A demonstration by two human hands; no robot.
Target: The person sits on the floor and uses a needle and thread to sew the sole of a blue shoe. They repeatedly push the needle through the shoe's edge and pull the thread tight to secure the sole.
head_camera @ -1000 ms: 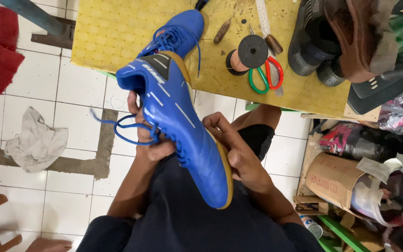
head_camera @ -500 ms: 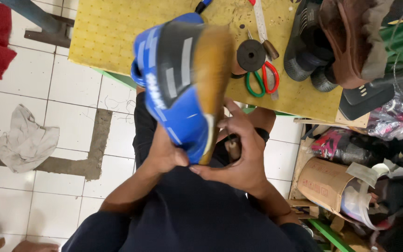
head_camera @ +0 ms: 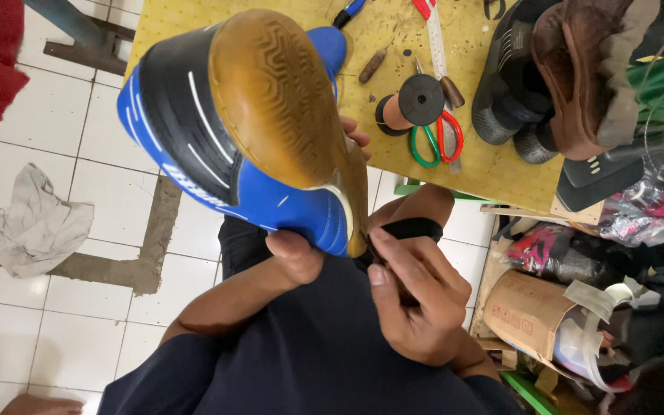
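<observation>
Gripping a blue sports shoe (head_camera: 217,146) with its tan rubber sole turned up toward the head camera, a person works over their lap beside a cluttered yellow desk (head_camera: 493,165). The left hand (head_camera: 295,257) is closed on the shoe's near end from below, thumb pressed to the blue side wall just under the sole's edge, while fingertips of that hand show past the shoe's far side near the desk's rim. The right hand (head_camera: 416,303) sits just beside the shoe's near tip, fingers curled shut around a small dark object that is too hidden to make out, its index finger and thumb touching the seam where sole meets upper. The shoe stands tilted, toe end nearest the body and heel raised over the desk's edge, above and to the left of the right hand.

On the desk lie a dark thread spool (head_camera: 416,100), scissors with one green and one red handle (head_camera: 438,138), a wooden-handled awl (head_camera: 372,67) and a black shoe (head_camera: 512,77) beside a brown one (head_camera: 578,69). A crumpled grey rag (head_camera: 36,223) rests on the white tiled floor (head_camera: 55,123) well apart from the hands, and a cardboard box (head_camera: 532,311) stands to the right.
</observation>
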